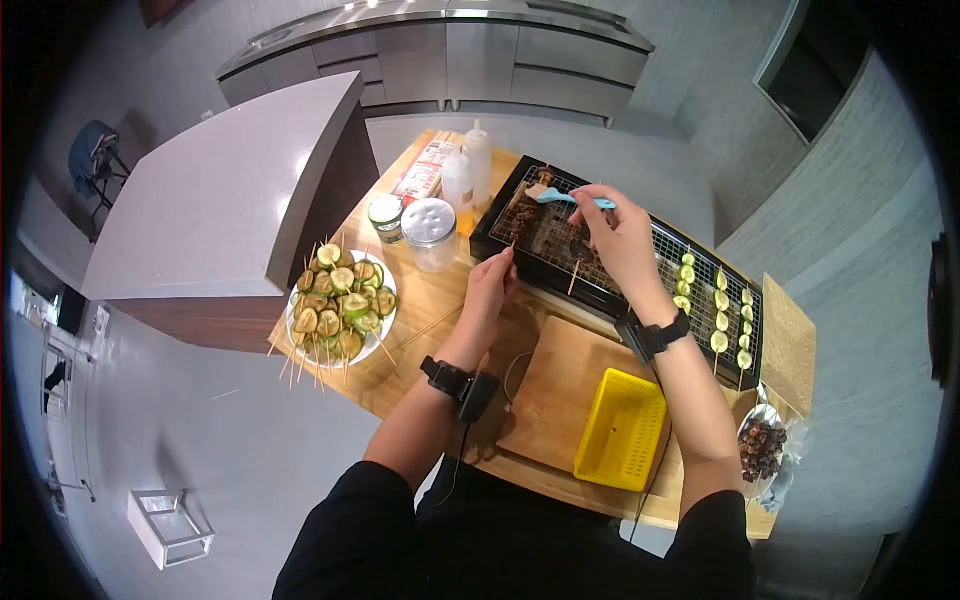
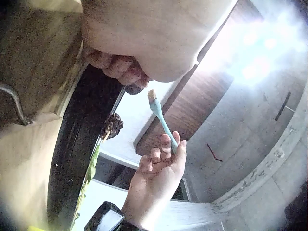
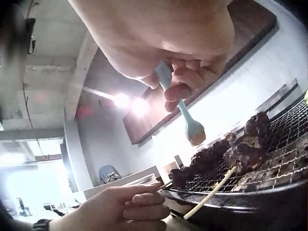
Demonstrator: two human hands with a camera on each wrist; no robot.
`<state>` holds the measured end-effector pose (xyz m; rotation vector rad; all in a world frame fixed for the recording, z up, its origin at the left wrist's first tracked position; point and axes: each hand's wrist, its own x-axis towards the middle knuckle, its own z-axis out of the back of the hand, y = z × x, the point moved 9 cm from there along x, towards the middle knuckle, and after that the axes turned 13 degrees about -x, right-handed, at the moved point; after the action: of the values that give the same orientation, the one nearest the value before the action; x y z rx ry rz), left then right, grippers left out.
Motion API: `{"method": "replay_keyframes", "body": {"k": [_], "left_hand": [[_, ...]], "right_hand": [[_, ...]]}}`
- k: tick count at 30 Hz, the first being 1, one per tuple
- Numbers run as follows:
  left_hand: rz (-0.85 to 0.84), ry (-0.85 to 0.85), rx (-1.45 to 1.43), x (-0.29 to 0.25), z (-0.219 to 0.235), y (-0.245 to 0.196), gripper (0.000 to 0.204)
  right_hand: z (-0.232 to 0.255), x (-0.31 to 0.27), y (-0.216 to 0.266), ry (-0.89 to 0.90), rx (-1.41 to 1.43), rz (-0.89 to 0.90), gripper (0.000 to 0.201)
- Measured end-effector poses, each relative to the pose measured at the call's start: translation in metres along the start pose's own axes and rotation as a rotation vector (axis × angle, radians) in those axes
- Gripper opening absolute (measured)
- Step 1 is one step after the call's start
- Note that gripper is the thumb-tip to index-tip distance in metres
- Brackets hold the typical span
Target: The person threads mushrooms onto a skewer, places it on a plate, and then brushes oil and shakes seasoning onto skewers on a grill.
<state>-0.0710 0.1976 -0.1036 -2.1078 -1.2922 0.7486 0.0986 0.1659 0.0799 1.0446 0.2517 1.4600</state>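
My right hand (image 1: 622, 243) holds a light blue basting brush (image 1: 575, 199) by its handle above the left part of a black grill (image 1: 590, 297). The brush's bristle end (image 3: 196, 137) points down over dark meat pieces in the right wrist view. At the grill's front left edge, my left hand (image 1: 487, 292) pinches the stick end of a meat skewer (image 1: 521, 217) that lies on the wire rack. Another meat skewer (image 3: 245, 155) lies beside it, its bare stick (image 3: 210, 193) jutting over the front edge.
Several zucchini skewers (image 1: 720, 342) lie on the grill's right side. A plate of zucchini skewers (image 1: 345, 305), a shaker jar (image 1: 430, 222) and squeeze bottles (image 1: 458, 185) stand left. A yellow basket (image 1: 597, 462) sits on a cutting board (image 1: 545, 400); a meat bowl (image 1: 762, 450) is at right.
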Motion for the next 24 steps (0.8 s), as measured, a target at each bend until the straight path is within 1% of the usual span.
{"method": "replay_keyframes", "body": {"k": [3,6,9,12,15,18,21,24], "left_hand": [[0.003,0.02,-0.018,0.002,0.0,0.002,0.039],[-0.005,-0.016,0.009,0.001,0.002,0.0,0.039],[-0.002,-0.012,-0.005,0.001,0.001,0.001,0.04],[0.021,0.013,-0.033,-0.001,-0.001,0.001,0.04],[0.024,0.039,-0.042,-0.001,-0.003,0.001,0.04],[0.01,0.006,-0.006,0.0,0.0,0.001,0.04],[0.002,0.011,-0.005,-0.001,-0.001,0.0,0.04],[0.012,0.013,-0.012,0.0,-0.001,0.001,0.04]], "right_hand": [[-0.009,0.007,-0.006,0.098,-0.068,0.005,0.021],[-0.001,0.016,-0.006,0.009,-0.088,-0.004,0.021],[-0.008,0.024,-0.011,0.059,-0.15,0.011,0.021],[0.003,0.033,-0.015,-0.053,-0.127,-0.004,0.019],[-0.006,0.041,-0.024,0.02,-0.157,0.018,0.02],[0.005,0.047,-0.025,-0.102,-0.117,0.043,0.022],[0.003,0.054,-0.032,-0.082,-0.073,-0.011,0.023],[-0.005,0.059,-0.046,-0.024,-0.079,-0.028,0.025]]}}
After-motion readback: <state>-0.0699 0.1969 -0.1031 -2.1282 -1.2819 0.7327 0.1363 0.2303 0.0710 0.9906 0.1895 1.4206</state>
